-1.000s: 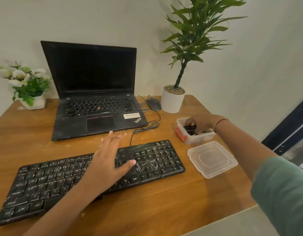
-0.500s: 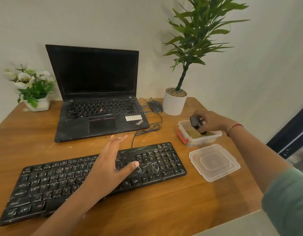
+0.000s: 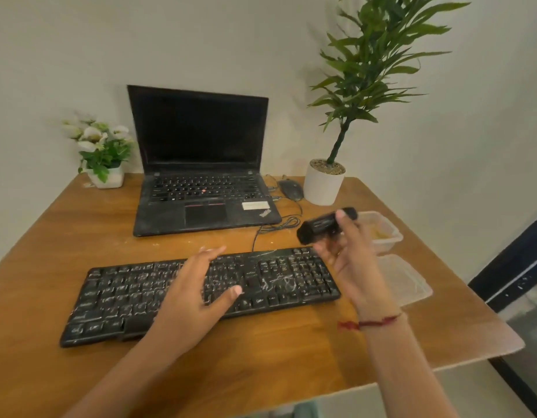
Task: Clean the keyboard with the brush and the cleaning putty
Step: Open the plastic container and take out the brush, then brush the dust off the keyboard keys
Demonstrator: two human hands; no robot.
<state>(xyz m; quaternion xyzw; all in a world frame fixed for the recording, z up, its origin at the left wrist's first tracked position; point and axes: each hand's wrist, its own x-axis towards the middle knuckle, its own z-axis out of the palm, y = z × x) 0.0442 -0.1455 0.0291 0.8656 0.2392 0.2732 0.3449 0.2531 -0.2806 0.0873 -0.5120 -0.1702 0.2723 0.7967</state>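
Note:
A dusty black keyboard [image 3: 134, 297] lies across the front of the wooden desk [image 3: 276, 357]. My left hand [image 3: 197, 294] rests flat on its middle keys, fingers spread. My right hand [image 3: 348, 260] holds a black brush [image 3: 318, 226] in the air above the keyboard's right end. Behind that hand stands a clear plastic box [image 3: 384, 229] with yellowish cleaning putty [image 3: 380, 233] inside, partly hidden by the hand.
The box's clear lid [image 3: 409, 279] lies right of the keyboard. An open black laptop [image 3: 200, 164], a mouse [image 3: 291, 190] with its cable, a tall potted plant [image 3: 324, 184] and a small flower pot [image 3: 105, 155] stand at the back. The desk's edge runs close on the right.
My right hand lifted the black brush out of the plastic box and carried it left, over the keyboard's right end. My left hand stayed on the keys.

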